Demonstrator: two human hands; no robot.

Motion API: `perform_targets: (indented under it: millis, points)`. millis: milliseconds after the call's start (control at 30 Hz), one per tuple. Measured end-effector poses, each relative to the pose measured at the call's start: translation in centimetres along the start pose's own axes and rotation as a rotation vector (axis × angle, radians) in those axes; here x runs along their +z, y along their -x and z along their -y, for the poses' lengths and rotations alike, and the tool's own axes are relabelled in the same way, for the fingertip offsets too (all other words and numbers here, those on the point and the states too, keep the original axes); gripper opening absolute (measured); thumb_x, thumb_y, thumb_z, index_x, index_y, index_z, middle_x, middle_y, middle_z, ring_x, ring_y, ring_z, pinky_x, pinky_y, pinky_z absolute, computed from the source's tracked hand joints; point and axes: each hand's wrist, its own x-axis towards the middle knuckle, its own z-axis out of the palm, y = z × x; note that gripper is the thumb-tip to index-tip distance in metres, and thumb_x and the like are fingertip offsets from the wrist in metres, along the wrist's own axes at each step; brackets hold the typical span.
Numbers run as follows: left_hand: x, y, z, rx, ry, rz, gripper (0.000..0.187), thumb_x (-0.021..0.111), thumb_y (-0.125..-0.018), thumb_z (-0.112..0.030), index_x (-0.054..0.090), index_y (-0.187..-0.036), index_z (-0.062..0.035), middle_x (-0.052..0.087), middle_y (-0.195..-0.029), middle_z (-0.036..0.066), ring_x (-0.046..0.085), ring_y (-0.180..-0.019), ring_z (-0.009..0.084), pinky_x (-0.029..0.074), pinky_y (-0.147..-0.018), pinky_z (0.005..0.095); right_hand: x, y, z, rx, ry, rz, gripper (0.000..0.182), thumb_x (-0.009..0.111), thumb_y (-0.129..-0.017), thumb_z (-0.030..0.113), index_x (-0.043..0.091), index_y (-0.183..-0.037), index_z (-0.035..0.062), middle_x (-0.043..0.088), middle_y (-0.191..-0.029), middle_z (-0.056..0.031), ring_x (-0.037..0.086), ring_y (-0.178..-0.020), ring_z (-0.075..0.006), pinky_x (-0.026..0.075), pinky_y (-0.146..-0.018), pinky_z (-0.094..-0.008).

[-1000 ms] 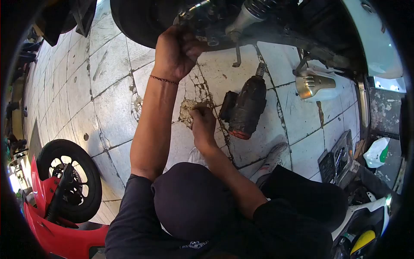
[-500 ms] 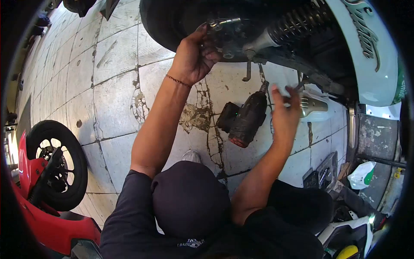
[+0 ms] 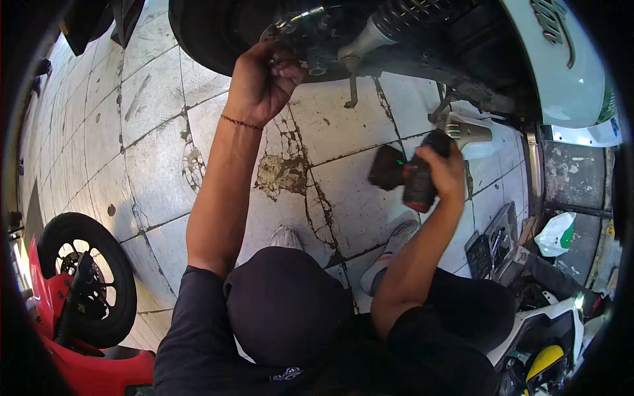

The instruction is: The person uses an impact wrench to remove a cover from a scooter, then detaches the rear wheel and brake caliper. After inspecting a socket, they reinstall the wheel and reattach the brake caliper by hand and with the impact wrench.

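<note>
My right hand (image 3: 445, 173) is wrapped around a black cordless impact wrench (image 3: 419, 188), slightly blurred, held over the tiled floor. Its battery block (image 3: 386, 168), with a small green light, points left. Up at the scooter's wheel, my left hand (image 3: 264, 82) has its fingers curled against the metal parts (image 3: 307, 36) around the hub. What those fingers grip is hidden in shadow. Just right of that hand are the lower end of a shock absorber (image 3: 363, 45) and a bent metal lever (image 3: 352, 92) hanging down.
The dark tyre (image 3: 198, 39) and the pale body panel (image 3: 561, 72) frame the top. A red motorcycle's wheel (image 3: 86, 280) stands at the lower left. A silver-and-white exhaust cover (image 3: 472, 135) lies right of the wrench. Parts trays (image 3: 495, 241) sit at the right.
My right hand has closed on the impact wrench and moved it to the right. My left hand stays at the hub parts, while the whole view has shifted a little.
</note>
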Motion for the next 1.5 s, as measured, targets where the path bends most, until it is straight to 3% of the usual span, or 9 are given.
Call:
perform_targets:
  millis: [233,467,700,800,967,1100,1300,1400,1500]
  points:
    - [1.4,0.1,1.1,-0.002,0.128,0.016,0.02,0.041,-0.096,-0.014,0.055,-0.096,0.0012,0.049,-0.075,0.005,0.039,-0.063,0.011,0.036,-0.057,0.0237,-6.6,-2.0,-1.5,0.294,-0.199,0.191,0.061,0.073,-0.068,0.013,0.054,-0.125,0.0036,0.067,-0.093,-0.0107,0.066,-0.08,-0.0226,0.054,-0.072,-0.0363]
    - [1.1,0.2,0.9,0.064,-0.003,-0.134,0.016,0.044,-0.097,-0.015,0.051,-0.084,-0.0075,0.043,-0.069,-0.001,0.035,-0.055,0.0078,0.037,-0.053,0.0239,-5.9,-1.6,-2.3,-0.054,0.612,-0.215,0.095,0.078,-0.068,0.044,0.038,-0.143,0.0005,0.064,-0.108,-0.0245,0.062,-0.103,-0.0417,0.047,-0.092,-0.0435]
    - [1.3,0.6,0.3,0.039,-0.026,-0.109,0.021,0.046,-0.1,-0.022,0.05,-0.085,-0.008,0.042,-0.069,-0.002,0.033,-0.054,0.0074,0.032,-0.048,0.0206,-4.4,-1.6,-0.5,0.056,0.495,-0.374,0.078,0.076,-0.071,0.046,0.056,-0.129,-0.0024,0.062,-0.111,-0.0278,0.06,-0.107,-0.041,0.048,-0.091,-0.0439]
    - [1.6,0.8,0.6,0.015,0.073,-0.094,0.021,0.042,-0.1,-0.018,0.054,-0.091,-0.0031,0.043,-0.069,-0.002,0.033,-0.053,0.0071,0.028,-0.045,0.02,-1.4,-0.5,1.5,-0.313,0.382,-0.924,0.054,0.073,-0.08,0.036,0.063,-0.115,-0.0034,0.067,-0.102,-0.0177,0.064,-0.095,-0.0321,0.051,-0.086,-0.0374]
    - [0.8,2.1,1.3,-0.023,-0.011,-0.159,0.023,0.044,-0.097,-0.019,0.055,-0.096,0.0007,0.047,-0.072,0.003,0.034,-0.052,0.0083,0.027,-0.043,0.0213,7.7,3.9,7.9,-0.32,-0.503,-0.274,0.034,0.069,-0.086,0.026,0.065,-0.11,0.0021,0.067,-0.097,-0.0114,0.066,-0.082,-0.0213,0.052,-0.068,-0.0288]
    - [-1.5,4.8,2.2,0.057,-0.207,-0.372,0.027,0.051,-0.089,-0.025,0.059,-0.1,-0.0015,0.056,-0.08,0.008,0.034,-0.049,0.0101,0.028,-0.042,0.0231,14.5,5.0,13.8,0.123,-1.136,0.515,0.047,0.071,-0.086,0.033,0.056,-0.12,0.0044,0.063,-0.1,-0.0106,0.063,-0.079,-0.0225,0.052,-0.065,-0.0351]
    - [-3.1,7.0,0.9,0.072,-0.294,-0.452,0.025,0.055,-0.094,-0.033,0.057,-0.083,-0.0104,0.047,-0.067,-0.004,0.034,-0.046,0.0055,0.022,-0.038,0.022,20.3,4.0,19.4,0.27,-1.28,0.42,0.047,0.072,-0.085,0.039,0.056,-0.116,0.0066,0.059,-0.104,-0.0081,0.059,-0.086,-0.0216,0.053,-0.067,-0.0372]
    - [-0.3,5.8,-0.8,0.418,-0.942,-0.498,0.031,0.063,-0.094,-0.036,0.062,-0.094,-0.0049,0.047,-0.065,-0.006,0.034,-0.048,0.0006,0.023,-0.041,0.0198,21.3,3.5,19.5,0.163,-1.293,0.274,0.068,0.077,-0.081,0.035,0.038,-0.125,0.0008,0.054,-0.112,-0.0117,0.058,-0.095,-0.0236,0.055,-0.071,-0.0362]
    - [1.0,2.9,-2.8,0.728,-1.399,-0.28,0.052,0.069,-0.087,-0.043,0.062,-0.115,0.0012,0.064,-0.074,0.003,0.056,-0.063,0.0105,0.046,-0.055,0.0275,22.3,3.1,19.5,0.051,-1.3,0.137,0.091,0.082,-0.078,0.032,0.021,-0.134,-0.005,0.049,-0.12,-0.0153,0.057,-0.105,-0.0256,0.056,-0.076,-0.0351]
